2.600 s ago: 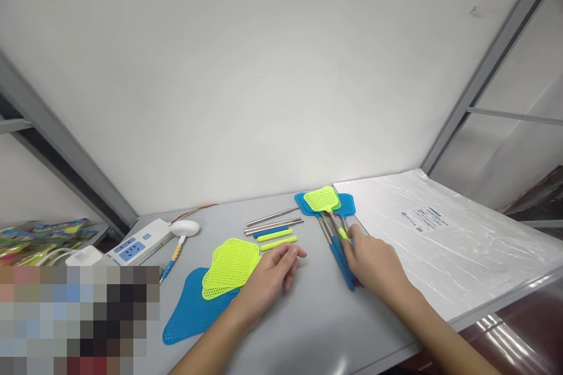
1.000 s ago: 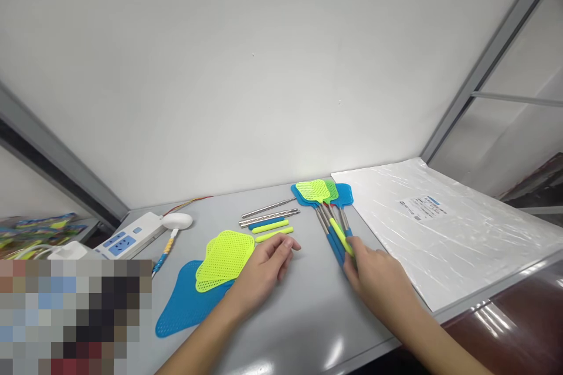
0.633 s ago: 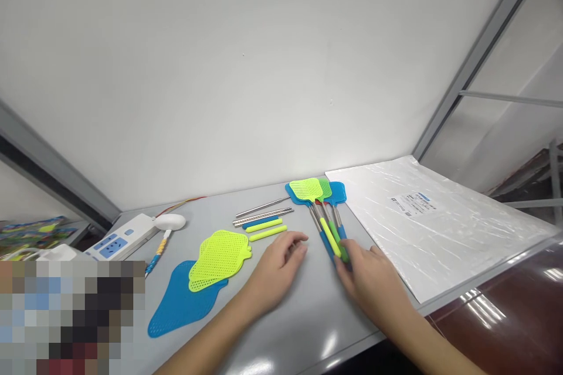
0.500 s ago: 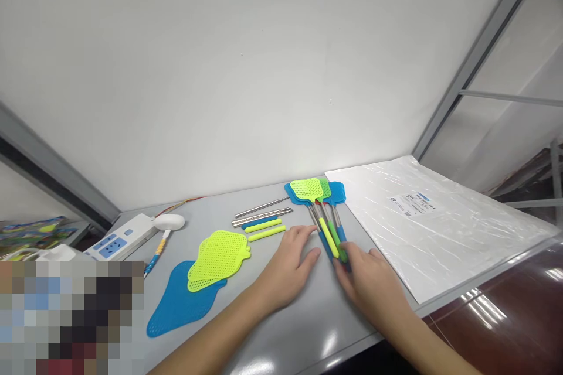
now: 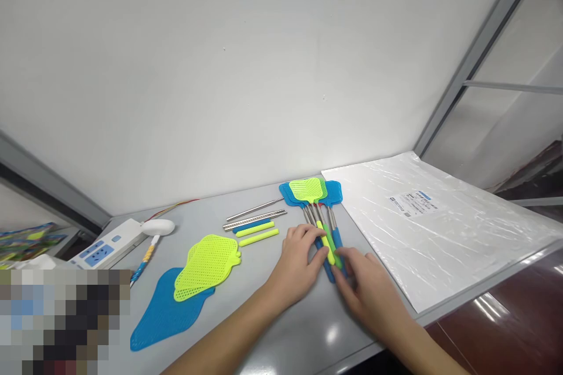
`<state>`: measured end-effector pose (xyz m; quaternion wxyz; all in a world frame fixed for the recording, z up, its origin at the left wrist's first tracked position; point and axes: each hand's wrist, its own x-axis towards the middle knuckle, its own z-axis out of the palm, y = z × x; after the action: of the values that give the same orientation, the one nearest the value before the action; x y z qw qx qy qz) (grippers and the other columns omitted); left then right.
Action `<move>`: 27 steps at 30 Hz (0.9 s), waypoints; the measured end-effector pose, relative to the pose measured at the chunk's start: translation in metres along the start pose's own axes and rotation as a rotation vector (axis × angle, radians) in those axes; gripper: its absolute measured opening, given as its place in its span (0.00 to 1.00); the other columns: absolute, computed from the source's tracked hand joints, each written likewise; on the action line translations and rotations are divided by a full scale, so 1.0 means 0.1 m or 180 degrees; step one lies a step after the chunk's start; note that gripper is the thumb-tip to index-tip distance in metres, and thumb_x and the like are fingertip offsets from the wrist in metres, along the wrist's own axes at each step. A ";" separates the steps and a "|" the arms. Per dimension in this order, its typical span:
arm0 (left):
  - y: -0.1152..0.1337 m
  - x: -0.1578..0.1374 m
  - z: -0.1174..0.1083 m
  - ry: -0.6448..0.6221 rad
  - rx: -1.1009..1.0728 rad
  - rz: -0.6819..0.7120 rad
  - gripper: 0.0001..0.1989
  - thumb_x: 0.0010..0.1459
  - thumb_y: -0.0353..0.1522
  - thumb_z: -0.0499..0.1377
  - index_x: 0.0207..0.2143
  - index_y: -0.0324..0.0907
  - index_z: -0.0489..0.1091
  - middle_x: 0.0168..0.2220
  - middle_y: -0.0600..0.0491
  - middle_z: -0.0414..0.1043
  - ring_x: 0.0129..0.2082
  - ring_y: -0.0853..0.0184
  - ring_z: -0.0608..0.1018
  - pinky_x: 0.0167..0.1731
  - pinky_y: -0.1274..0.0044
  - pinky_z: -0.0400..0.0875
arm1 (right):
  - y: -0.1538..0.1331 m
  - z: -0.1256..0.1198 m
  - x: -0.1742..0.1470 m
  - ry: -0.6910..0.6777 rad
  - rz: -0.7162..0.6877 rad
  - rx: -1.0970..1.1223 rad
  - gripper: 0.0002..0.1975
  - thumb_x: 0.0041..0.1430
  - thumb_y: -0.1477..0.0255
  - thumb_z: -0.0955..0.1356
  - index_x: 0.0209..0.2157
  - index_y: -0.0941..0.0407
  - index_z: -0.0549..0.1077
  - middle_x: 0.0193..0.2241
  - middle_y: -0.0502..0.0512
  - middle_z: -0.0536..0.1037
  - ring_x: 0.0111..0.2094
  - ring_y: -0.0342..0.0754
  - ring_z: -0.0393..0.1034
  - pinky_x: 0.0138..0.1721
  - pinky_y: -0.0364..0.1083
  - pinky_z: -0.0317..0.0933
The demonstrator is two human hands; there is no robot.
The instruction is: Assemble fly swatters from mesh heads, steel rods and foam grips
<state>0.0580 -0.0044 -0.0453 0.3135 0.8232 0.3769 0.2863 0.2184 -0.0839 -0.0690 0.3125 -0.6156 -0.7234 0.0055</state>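
Several fly swatters lie bunched on the grey table, heads toward the wall. A yellow fly swatter [image 5: 307, 190] is on top, with a green one [image 5: 324, 189] and blue ones [image 5: 335, 192] around it. My left hand [image 5: 301, 258] is closed from the left on the bundle's handles, thumb and index finger at the yellow one. My right hand [image 5: 367, 281] pinches the near handle ends from the right, beside the green handle. Left of the hands lie loose yellow swatter heads [image 5: 209, 263], partly over a blue swatter head [image 5: 169, 310].
Loose yellow grips [image 5: 258, 238], a blue grip [image 5: 253, 225] and metal rods [image 5: 255, 220] lie behind the left hand. At the left is a white power strip [image 5: 108, 246] with a white plug-in device [image 5: 158, 227]. A plastic-wrapped white board [image 5: 422, 234] covers the right side.
My left hand has moved right onto the handles from beside them. My right hand stays at the handle ends, its fingers shifted slightly. The view has shifted a little.
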 end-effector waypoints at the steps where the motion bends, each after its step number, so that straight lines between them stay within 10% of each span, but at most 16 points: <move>1: 0.01 0.00 0.00 -0.0008 0.0023 -0.0003 0.12 0.63 0.33 0.54 0.48 0.51 0.68 0.51 0.53 0.65 0.53 0.61 0.65 0.56 0.65 0.61 | 0.00 0.00 0.00 -0.0013 0.0009 0.0038 0.07 0.65 0.70 0.61 0.42 0.55 0.67 0.25 0.50 0.70 0.25 0.47 0.64 0.29 0.46 0.54; 14: 0.03 -0.07 -0.04 -0.0060 0.0144 0.0071 0.14 0.64 0.36 0.53 0.52 0.49 0.66 0.56 0.49 0.60 0.58 0.59 0.62 0.58 0.63 0.60 | 0.00 -0.01 0.00 0.0023 0.0080 0.0210 0.07 0.65 0.69 0.62 0.41 0.55 0.68 0.26 0.50 0.70 0.24 0.46 0.63 0.29 0.46 0.55; 27: -0.18 -0.66 -0.69 -0.0313 0.1720 -0.0070 0.17 0.64 0.39 0.52 0.54 0.48 0.64 0.59 0.46 0.60 0.59 0.51 0.62 0.55 0.56 0.60 | -0.25 -0.03 0.31 -0.0033 -0.0931 -0.0187 0.05 0.65 0.72 0.62 0.38 0.55 0.69 0.28 0.52 0.74 0.27 0.48 0.66 0.32 0.47 0.54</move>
<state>-0.0354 -0.0273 -0.0303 0.1036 0.8858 0.4329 0.1315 0.1963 -0.0630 -0.0434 0.2880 -0.5124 -0.8069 -0.0581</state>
